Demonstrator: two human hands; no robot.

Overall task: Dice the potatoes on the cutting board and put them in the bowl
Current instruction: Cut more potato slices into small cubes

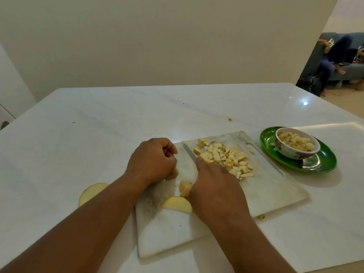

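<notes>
Hands work over a white marble cutting board (275, 190) lying on the white table (98, 119). Left hand (152, 160) sits at the board's left edge w/ fingers curled, pressing a small potato piece (173, 174) that peeks out under the knuckles. Right hand (214, 186) is wrapped round a knife handle, hidden under the palm; the knife (190, 152) blade runs away from the person, tip near the board's far edge, just left of the heap. Diced potato pile (226, 156) covers the board's center-right, touching the right hand's knuckles. A rough potato chunk (185, 189) lies between the two hands, and a potato half (177, 204) rests cut side up nearer the person, both on the board. Another potato half (92, 193) lies off the board on the table, left of the left forearm. To the right, apart from the board, a floral bowl (295, 152) w/ diced potato inside stands on a green plate (323, 162). A stray bit (230, 119) sits on the table beyond the board; another crumb (261, 217) by the board's near-right edge. Bkgd right: a person seated on a blue sofa (352, 69).
</notes>
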